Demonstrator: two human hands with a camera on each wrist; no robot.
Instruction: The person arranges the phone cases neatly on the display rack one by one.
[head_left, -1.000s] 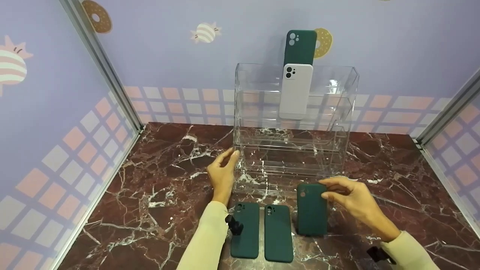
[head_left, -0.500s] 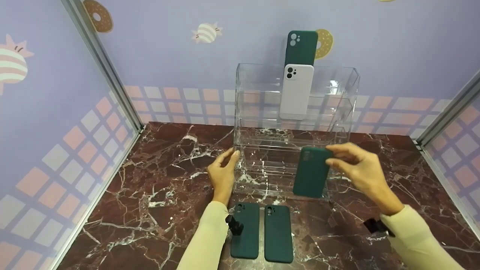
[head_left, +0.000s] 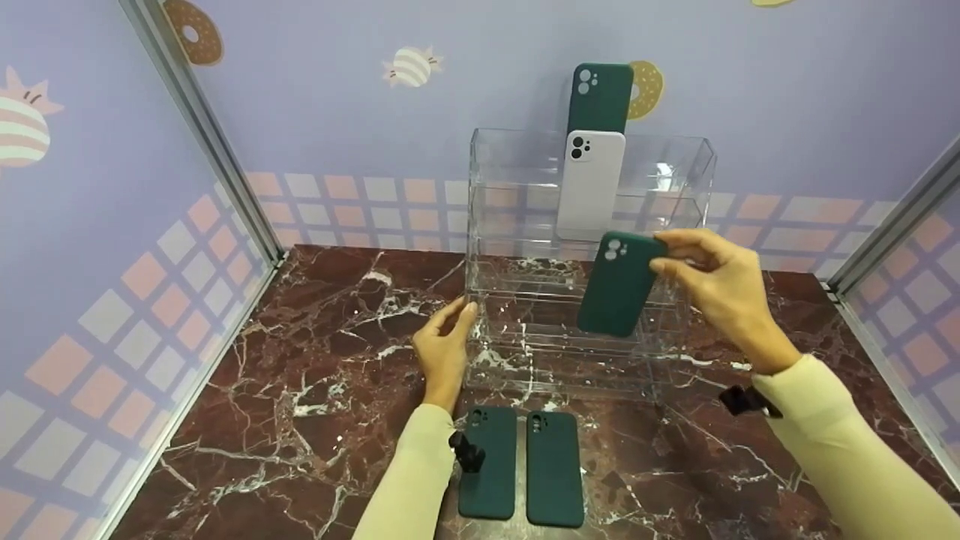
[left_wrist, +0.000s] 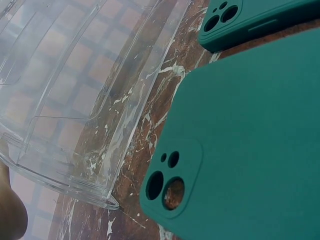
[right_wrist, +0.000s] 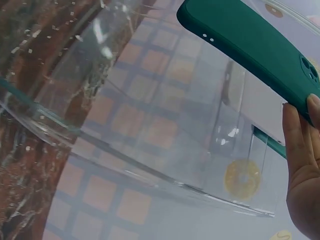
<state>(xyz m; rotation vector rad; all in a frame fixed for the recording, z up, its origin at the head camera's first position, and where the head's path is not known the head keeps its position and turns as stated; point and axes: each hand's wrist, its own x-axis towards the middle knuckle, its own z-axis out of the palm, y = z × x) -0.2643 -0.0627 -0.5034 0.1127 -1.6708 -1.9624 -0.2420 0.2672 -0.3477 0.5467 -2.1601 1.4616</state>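
Observation:
My right hand pinches a green phone case by its upper right edge, thumb in front. The case hangs slightly tilted before the middle tiers of a clear acrylic display rack. In the right wrist view, the held phone case appears above the rack, fingers at its camera end. My left hand holds the rack's lower left edge; in the left wrist view only a fingertip shows beside it. On the table lie two more green phone cases, the left one and the right one.
A white phone case stands in an upper tier of the rack, and a green phone case rises behind it. The marbled table meets patterned walls at the back and both sides.
My right hand has lifted the green phone case from beside the two lying ones up and away, to in front of the rack's middle tiers. The left hand stays at the rack's edge.

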